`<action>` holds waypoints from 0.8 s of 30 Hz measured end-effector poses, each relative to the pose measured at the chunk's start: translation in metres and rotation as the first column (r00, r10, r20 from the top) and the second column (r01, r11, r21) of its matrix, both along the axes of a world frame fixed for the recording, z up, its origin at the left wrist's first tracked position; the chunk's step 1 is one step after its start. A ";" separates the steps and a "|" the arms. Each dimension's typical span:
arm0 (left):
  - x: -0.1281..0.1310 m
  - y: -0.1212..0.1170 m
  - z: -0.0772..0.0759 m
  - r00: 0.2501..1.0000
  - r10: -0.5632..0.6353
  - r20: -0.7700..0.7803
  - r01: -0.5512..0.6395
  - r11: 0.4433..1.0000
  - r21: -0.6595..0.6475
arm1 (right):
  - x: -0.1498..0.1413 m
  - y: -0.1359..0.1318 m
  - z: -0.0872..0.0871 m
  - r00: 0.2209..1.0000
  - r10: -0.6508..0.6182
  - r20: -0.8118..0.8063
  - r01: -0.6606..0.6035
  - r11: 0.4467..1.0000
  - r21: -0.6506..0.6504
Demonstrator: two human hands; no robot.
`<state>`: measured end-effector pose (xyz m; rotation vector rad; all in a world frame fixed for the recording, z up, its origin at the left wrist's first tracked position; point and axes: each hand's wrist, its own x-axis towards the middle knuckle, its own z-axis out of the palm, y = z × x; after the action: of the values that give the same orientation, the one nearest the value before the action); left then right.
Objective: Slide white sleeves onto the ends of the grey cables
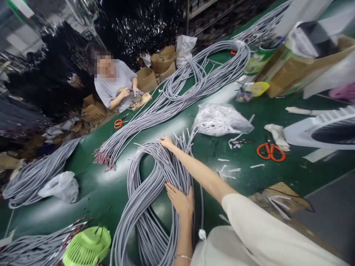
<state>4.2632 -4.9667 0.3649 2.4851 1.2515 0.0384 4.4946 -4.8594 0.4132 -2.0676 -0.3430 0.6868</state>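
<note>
A thick bundle of grey cables [155, 184] lies looped on the green table [91, 184] in front of me. My left hand [179, 199] rests flat on the bundle's near part, fingers stretched out. My right hand [165, 142] reaches further out and its fingers close over the cable ends at the top of the loop.
A second long grey cable bundle [180, 92] runs to the far right. Orange scissors [270, 151], a clear bag of white pieces [220, 120], a green fan [87, 246] and a white fan [324, 129] sit around. A person [115, 83] works at the far edge.
</note>
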 end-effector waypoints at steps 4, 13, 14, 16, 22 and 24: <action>0.002 -0.003 0.009 0.996 -0.026 -0.086 0.020 0.997 -0.073 | 0.003 0.020 -0.010 1.000 0.005 -0.012 -0.005 1.000 0.014; 0.002 -0.004 0.011 0.985 -0.039 -0.167 0.010 0.985 -0.169 | 0.011 0.034 -0.028 0.978 -0.094 -0.186 0.114 0.988 0.101; 0.002 -0.004 0.010 0.984 -0.039 -0.171 0.009 0.985 -0.173 | 0.011 0.034 -0.029 0.972 -0.116 -0.206 0.141 0.984 0.113; 0.001 -0.004 0.007 0.988 -0.031 -0.152 0.005 0.986 -0.165 | 0.011 0.038 -0.033 0.957 -0.164 -0.239 0.199 0.971 0.134; -0.004 -0.005 -0.012 1.000 0.001 -0.018 -0.002 1.000 -0.020 | 0.013 0.053 -0.046 0.906 -0.286 -0.312 0.349 0.922 0.167; -0.005 -0.005 -0.016 1.000 -0.012 -0.002 0.012 1.000 0.009 | 0.016 0.054 -0.048 0.895 -0.312 -0.319 0.378 0.910 0.173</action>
<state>4.2578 -4.9719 0.3486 2.5008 1.2396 0.0385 4.5105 -4.8050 0.3652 -1.7165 0.1108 0.6771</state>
